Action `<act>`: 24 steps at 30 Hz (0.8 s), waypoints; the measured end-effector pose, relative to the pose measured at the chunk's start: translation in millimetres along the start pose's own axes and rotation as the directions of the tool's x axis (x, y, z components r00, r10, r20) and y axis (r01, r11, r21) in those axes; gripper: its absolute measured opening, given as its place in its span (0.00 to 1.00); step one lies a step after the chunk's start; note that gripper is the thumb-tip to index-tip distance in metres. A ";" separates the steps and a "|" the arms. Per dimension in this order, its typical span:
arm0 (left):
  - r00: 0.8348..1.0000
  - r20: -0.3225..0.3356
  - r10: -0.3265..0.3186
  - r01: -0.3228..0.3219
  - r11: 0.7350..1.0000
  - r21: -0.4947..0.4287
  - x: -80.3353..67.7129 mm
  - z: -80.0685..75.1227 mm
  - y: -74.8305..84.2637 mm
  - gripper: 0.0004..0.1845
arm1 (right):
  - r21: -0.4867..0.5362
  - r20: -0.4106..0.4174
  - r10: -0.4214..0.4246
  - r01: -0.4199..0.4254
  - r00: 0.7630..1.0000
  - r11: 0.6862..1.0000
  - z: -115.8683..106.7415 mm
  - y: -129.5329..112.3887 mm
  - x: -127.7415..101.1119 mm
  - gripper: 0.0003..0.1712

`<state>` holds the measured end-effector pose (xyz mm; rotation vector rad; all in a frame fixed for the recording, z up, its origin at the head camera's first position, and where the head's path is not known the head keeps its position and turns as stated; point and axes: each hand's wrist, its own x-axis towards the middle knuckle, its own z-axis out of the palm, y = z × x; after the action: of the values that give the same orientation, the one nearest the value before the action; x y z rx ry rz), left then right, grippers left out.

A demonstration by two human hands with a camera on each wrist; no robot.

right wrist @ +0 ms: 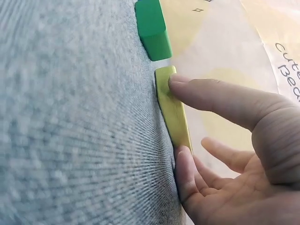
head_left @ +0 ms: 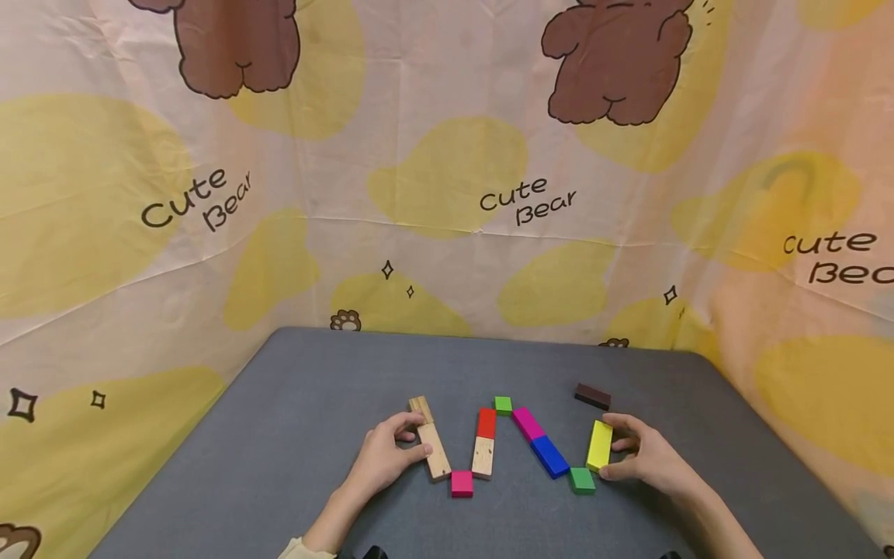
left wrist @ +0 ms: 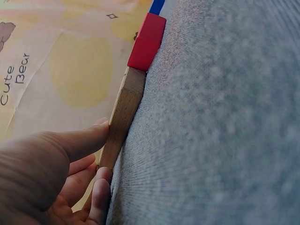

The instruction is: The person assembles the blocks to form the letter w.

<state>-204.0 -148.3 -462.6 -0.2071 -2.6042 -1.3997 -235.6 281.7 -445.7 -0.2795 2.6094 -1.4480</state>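
Observation:
Several small blocks lie end to end in a zigzag on the grey table. My left hand (head_left: 386, 452) is at the left end, holding a plain wooden block (head_left: 434, 453) between thumb and fingers; another wooden block (head_left: 421, 407) adjoins its far end. A pink-red block (head_left: 462, 484) sits at its near end. On the right, my right hand (head_left: 646, 454) holds a yellow block (head_left: 599, 446), thumb at the near end and a fingertip at the far end. In the right wrist view a small gap separates this yellow block (right wrist: 171, 105) from the green block (right wrist: 154, 30).
Between the hands lie a red block (head_left: 486, 423), a wooden block (head_left: 483, 456), a light green block (head_left: 503, 405), a magenta block (head_left: 528, 423) and a blue block (head_left: 549, 456). A dark brown block (head_left: 592, 396) lies apart behind the right hand. Printed cloth (head_left: 447, 256) hangs around the table.

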 end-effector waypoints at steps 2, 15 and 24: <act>1.000 -0.001 -0.004 0.004 1.000 0.000 0.3 0.0 0.0 0.24 | 0.019 0.007 -0.002 0.002 1.000 1.000 -0.9 0.6 -0.4 0.53; 1.000 -0.002 0.002 -0.002 1.000 -0.004 -2.5 -0.5 3.7 0.24 | 0.047 0.049 -0.023 0.021 0.999 0.999 -2.5 2.4 -0.5 0.51; 1.000 -0.005 0.007 -0.007 1.000 0.000 -3.0 -0.7 3.4 0.24 | 0.051 0.067 -0.027 0.023 0.997 0.998 -3.0 1.8 0.0 0.51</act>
<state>-200.3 -147.2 -460.2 -0.2125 -2.5969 -1.3965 -236.4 285.2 -445.7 -0.3498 2.5213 -1.4836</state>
